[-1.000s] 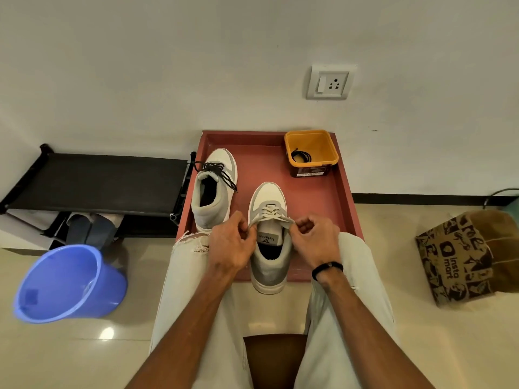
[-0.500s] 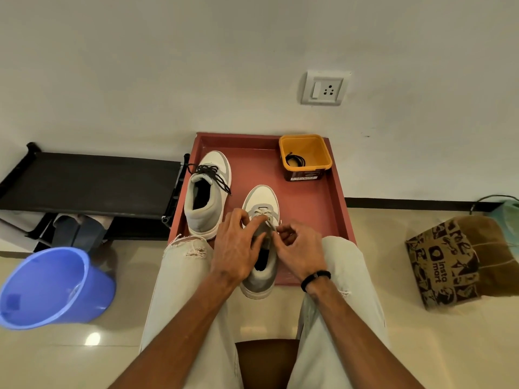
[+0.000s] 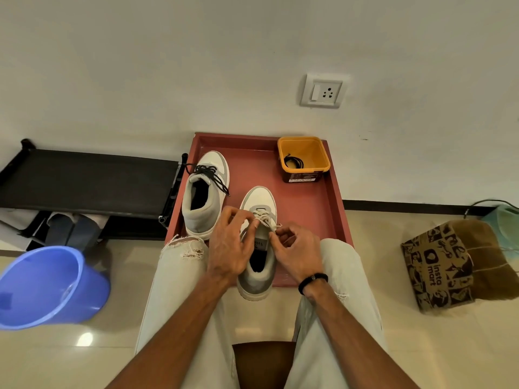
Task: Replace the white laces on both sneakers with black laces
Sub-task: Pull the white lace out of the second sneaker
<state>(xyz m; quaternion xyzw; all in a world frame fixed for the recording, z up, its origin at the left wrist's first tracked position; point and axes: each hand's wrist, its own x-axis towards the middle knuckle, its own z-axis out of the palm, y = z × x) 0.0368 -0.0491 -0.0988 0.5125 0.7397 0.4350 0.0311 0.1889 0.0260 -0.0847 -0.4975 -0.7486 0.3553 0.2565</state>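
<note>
Lower-centre sneaker (image 3: 257,265), white lace (image 3: 264,220) still in: left hand (image 3: 229,248) and right hand (image 3: 299,255) pinch its ends; loosen the knot fully before pulling, sparing eyelets; black lace (image 3: 293,162) waits in upper-right tub (image 3: 304,158).

Both forearms reach forward from the bottom of the view and draw toward each other, bare from the elbow down, passing above the thighs in pale, ripped trousers. The left hand (image 3: 229,245) is seen from its back, knuckles up, with the fingers (image 3: 238,217) curled forward and the tips drawn together in a pinch; what exactly they pinch is too small to tell. The right hand (image 3: 299,252) sits just beside it, wrist turned slightly inward, its fingers (image 3: 283,234) curled tight with thumb and forefinger nipped together. The right wrist wears a black band (image 3: 312,280). The two hands are close but apart.
</note>
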